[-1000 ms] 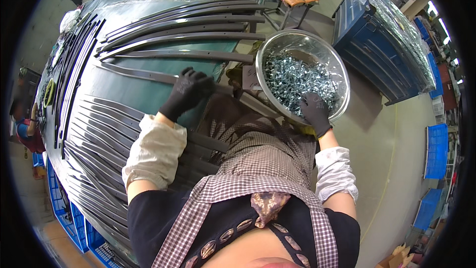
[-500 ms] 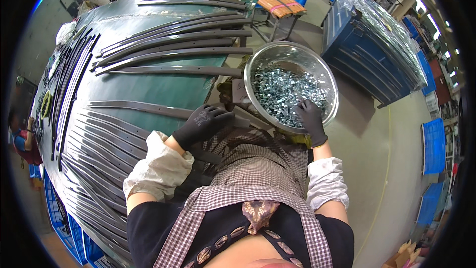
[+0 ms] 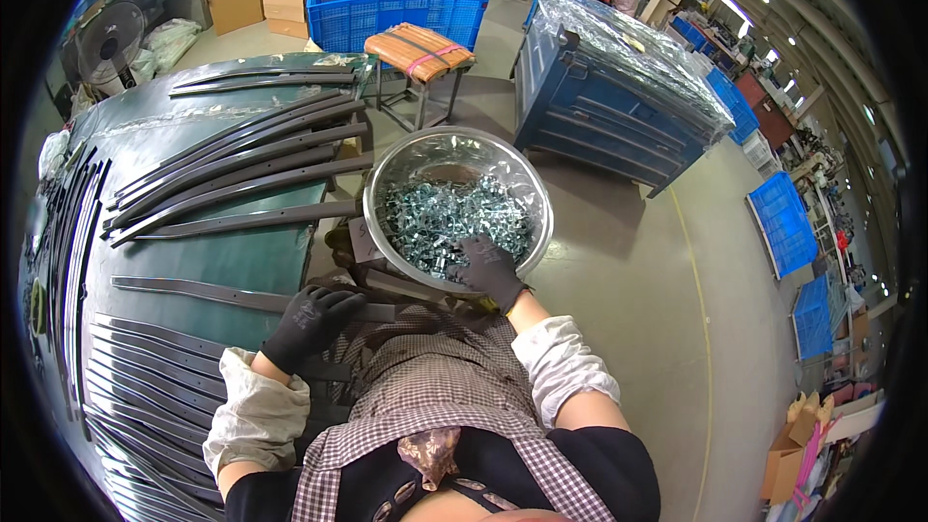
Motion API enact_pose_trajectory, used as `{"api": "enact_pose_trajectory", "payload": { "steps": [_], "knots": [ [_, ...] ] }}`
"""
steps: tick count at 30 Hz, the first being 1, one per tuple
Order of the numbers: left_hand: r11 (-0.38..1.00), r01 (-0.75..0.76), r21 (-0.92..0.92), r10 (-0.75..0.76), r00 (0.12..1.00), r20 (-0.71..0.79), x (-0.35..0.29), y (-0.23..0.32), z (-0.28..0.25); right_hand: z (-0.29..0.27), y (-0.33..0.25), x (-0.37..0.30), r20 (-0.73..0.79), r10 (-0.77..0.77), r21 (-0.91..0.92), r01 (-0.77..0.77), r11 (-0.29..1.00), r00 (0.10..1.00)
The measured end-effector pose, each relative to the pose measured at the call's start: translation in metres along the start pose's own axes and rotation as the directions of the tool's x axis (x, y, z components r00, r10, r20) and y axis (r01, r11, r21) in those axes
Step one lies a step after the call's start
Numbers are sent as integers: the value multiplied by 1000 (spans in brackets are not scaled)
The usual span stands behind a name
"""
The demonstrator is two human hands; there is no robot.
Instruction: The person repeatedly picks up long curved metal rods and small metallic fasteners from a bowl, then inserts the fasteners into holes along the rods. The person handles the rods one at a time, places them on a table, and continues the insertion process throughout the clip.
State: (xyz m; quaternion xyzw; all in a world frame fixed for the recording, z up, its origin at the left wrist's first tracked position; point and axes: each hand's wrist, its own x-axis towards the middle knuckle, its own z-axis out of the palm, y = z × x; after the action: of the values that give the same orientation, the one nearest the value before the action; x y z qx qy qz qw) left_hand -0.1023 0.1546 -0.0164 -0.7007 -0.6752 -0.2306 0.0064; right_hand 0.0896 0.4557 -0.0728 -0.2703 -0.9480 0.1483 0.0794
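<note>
My left hand (image 3: 311, 322), in a black glove, is closed round a long dark grey strip (image 3: 208, 291) near its right end. That strip lies across the green table (image 3: 213, 253), and its tip pokes out past my fingers toward my lap. In a large clear round bowl (image 3: 545, 188) in front of me is a heap of small shiny metal clips (image 3: 445, 217). My right hand (image 3: 490, 271), also black-gloved, reaches over the bowl's near rim with bent fingers down among the clips. Its fingertips are partly hidden, and I cannot make out what they pinch.
Several dark strips (image 3: 242, 159) lie at the table's far side, with more near my left arm. Beyond the bowl stand a stool with a wooden top (image 3: 418, 48), a blue crate (image 3: 396, 14) and a large blue metal bin (image 3: 609, 101). A fan (image 3: 108, 43) stands far left.
My view has turned to the right, so everything sits further left in it. My right hand stays in the clips, and the left stays on the strip.
</note>
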Motion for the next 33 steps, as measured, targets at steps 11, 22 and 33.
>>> {"api": "enact_pose_trajectory", "payload": {
  "steps": [11, 22, 33],
  "knots": [
    [998, 22, 53, -22, 1000, -3, -5, -3, 0, -11, 9, -2, -119, 20, 272, 13, 962, 993],
    [988, 110, -105, -113, 993, -25, -4, -3, -10, -8, 30, 13, -65, 231, 830, -76, 553, 971],
    [-404, -525, -749, 106, 786, -609, 75, 204, -74, -43, -32, -29, 23, 246, 911, -121, 393, 969]
  ]
}}
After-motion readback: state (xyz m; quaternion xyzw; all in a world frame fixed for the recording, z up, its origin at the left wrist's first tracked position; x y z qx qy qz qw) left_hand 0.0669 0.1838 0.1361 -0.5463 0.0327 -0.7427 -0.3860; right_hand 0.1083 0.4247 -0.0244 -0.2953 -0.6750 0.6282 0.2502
